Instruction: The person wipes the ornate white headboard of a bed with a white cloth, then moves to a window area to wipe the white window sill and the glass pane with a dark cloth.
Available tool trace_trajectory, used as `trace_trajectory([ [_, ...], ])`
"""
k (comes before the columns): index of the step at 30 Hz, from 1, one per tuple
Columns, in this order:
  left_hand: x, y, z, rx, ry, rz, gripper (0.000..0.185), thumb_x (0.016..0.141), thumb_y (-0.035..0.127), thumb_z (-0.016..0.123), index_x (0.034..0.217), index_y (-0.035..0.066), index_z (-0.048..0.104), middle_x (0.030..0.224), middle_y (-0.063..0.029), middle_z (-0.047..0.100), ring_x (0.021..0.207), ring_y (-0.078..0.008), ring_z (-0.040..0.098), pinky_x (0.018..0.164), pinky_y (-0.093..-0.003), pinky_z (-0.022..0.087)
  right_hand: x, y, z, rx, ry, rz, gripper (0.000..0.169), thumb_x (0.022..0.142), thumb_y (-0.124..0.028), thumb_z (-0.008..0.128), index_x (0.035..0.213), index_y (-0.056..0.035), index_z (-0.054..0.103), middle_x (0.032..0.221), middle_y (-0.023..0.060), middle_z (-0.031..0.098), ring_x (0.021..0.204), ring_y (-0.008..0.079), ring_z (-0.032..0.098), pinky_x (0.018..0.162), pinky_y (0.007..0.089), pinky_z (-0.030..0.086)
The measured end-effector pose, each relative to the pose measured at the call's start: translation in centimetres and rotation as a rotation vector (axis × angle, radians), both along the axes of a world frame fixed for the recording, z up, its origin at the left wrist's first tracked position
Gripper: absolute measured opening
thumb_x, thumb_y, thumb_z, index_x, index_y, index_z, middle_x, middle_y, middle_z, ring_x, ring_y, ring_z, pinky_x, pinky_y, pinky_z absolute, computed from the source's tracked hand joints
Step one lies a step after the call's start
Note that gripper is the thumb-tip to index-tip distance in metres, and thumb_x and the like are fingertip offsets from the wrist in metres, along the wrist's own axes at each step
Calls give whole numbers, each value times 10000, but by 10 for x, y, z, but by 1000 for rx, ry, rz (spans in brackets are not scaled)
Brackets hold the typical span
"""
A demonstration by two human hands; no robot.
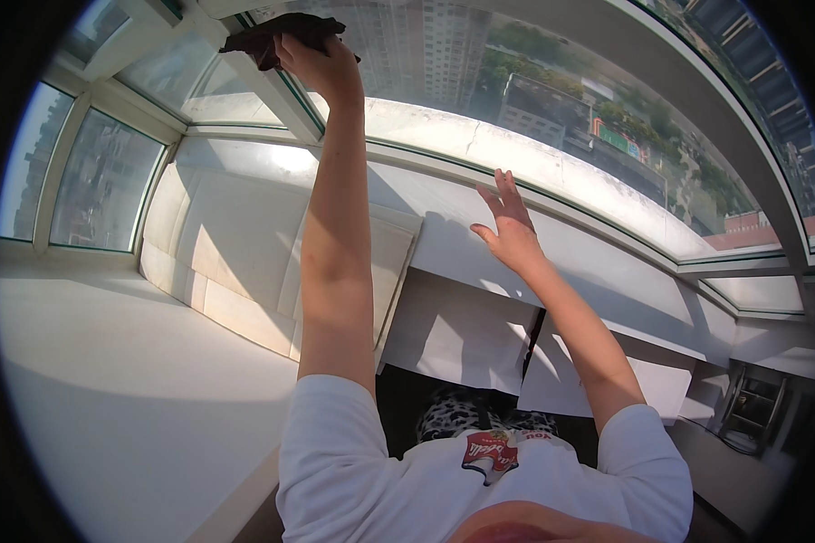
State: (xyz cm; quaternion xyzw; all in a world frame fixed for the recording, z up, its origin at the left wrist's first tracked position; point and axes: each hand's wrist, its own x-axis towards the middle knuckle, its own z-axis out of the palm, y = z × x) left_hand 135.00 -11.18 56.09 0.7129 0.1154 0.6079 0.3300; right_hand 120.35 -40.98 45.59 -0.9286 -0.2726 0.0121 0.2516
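Observation:
My left hand (320, 66) is raised high and grips a dark brown cloth (278, 34) at the left side of a large window pane (441, 61), by the upright white frame (272, 85). Part of the cloth hangs out past my fingers; I cannot tell how much of it touches the glass. My right hand (514, 231) is lower, fingers spread, with nothing in it. Its fingertips are over the bottom window frame (557, 200), above the white sill (455, 237); whether they touch is unclear.
A pale padded cushion (244, 251) lies on the sill at left, beside a broad white surface (142, 339). White cabinet fronts (462, 332) stand below the sill. At far right are a dark metal rack (754, 404) and a cable (713, 438). Tall buildings show outside.

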Motion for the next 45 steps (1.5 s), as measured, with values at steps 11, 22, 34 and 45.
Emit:
trace_trajectory([
  [11,-31,-66,69,410,-249,-51,571,682,-41,689,1219,87,543,1250,-151,497,1144,-374,431,1023,-458,337,25,-39,185,311,-1001,-205,564,828,-158,693,1361,-168,508,1559,138,227,1467,354,136,1176,540,161],
  [22,-9,69,94,189,-263,-21,482,735,-47,540,1215,-9,571,1303,-214,491,1159,-361,488,958,-432,431,83,-62,185,138,-1058,-294,787,802,-303,744,1476,-263,340,1595,86,110,1478,346,71,1132,654,41],
  [34,-17,-161,-13,76,-153,-274,531,768,-21,649,1265,37,471,1269,-255,406,1208,-477,362,992,-545,335,69,-65,187,173,-1053,-250,794,723,-142,736,1442,-115,398,1562,199,201,1458,400,141,1166,584,102],
  [45,-26,-171,-108,279,47,-217,704,705,98,767,1343,94,469,1317,-273,384,1161,-522,383,959,-592,375,2,-162,84,-5,-661,-333,591,813,-147,700,1371,-158,505,1575,135,212,1459,359,171,1168,519,186],
])
